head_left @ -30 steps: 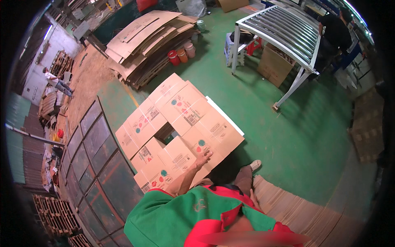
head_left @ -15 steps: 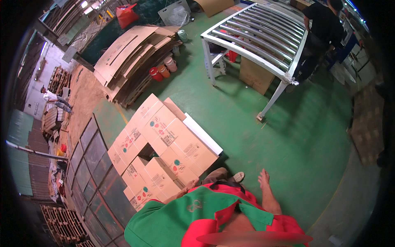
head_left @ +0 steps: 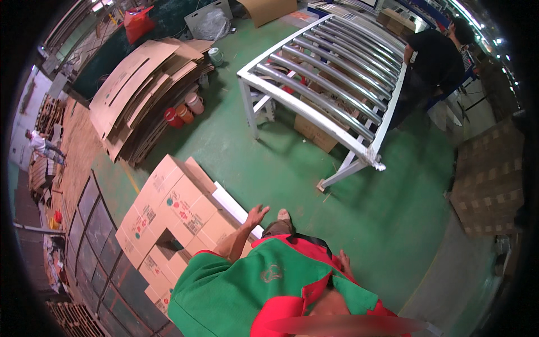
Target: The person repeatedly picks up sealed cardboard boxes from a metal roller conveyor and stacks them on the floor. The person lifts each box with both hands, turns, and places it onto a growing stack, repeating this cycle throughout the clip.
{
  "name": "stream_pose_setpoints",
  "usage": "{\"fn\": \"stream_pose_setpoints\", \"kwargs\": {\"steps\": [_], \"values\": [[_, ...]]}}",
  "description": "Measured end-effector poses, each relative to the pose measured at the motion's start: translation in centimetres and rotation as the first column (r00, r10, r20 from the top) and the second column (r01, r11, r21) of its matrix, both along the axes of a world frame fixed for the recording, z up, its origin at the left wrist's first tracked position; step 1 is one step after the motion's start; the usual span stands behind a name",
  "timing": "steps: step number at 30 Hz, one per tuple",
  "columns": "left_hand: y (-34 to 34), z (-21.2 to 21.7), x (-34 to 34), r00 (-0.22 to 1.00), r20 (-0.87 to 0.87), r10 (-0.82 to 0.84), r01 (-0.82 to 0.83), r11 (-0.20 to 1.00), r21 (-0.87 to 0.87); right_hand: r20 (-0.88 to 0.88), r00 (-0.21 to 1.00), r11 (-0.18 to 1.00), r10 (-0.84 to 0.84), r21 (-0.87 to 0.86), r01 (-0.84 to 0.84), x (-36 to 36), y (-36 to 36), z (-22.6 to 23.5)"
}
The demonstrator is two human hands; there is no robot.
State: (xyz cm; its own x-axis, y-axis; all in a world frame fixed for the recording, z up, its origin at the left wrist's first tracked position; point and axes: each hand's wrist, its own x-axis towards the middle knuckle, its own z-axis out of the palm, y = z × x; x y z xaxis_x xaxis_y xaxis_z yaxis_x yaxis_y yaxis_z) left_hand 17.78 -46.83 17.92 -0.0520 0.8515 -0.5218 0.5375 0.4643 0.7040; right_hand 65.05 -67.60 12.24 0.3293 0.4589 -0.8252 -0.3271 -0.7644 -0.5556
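Observation:
My left hand [head_left: 256,216] swings forward with its fingers apart and nothing in it, beside the stack of printed brown cartons [head_left: 196,205]. Low at my other side hangs my right hand [head_left: 345,264], partly hidden by the green and red top I wear; its visible fingers look loose, and no object shows in them. The cartons form a block with a dark gap in its upper surface. A white strip or board [head_left: 229,201] runs along the block's right edge. My brown shoe [head_left: 283,215] steps out on the green floor.
Ahead stands a roller conveyor [head_left: 303,103] on white legs, with a person in black [head_left: 432,62] at its far right side. Flattened cardboard [head_left: 129,78] is piled ahead left, with red and orange buckets [head_left: 178,115] beside it. More stacked cartons [head_left: 488,174] stand right.
My left hand has come off the cartons and swung forward. The right hand has dropped back toward my side. The conveyor looks nearer, and the carton block has shifted left and down in view.

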Motion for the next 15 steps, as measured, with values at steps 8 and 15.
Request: {"fn": "stream_pose_setpoints", "kwargs": {"steps": [8,15], "values": [[29.0,14.6,10.6,0.98,-0.147,-0.134,0.197,0.553,0.81,0.144,0.986,0.994,0.079,0.059,-0.089,-1.0,13.2,6.7],[42.9,18.0,16.9,0.931,-0.306,-0.201,0.365,0.43,0.826,0.269,0.963,0.944,0.01,0.314,-0.098,4.6,29.6,12.8]]}}
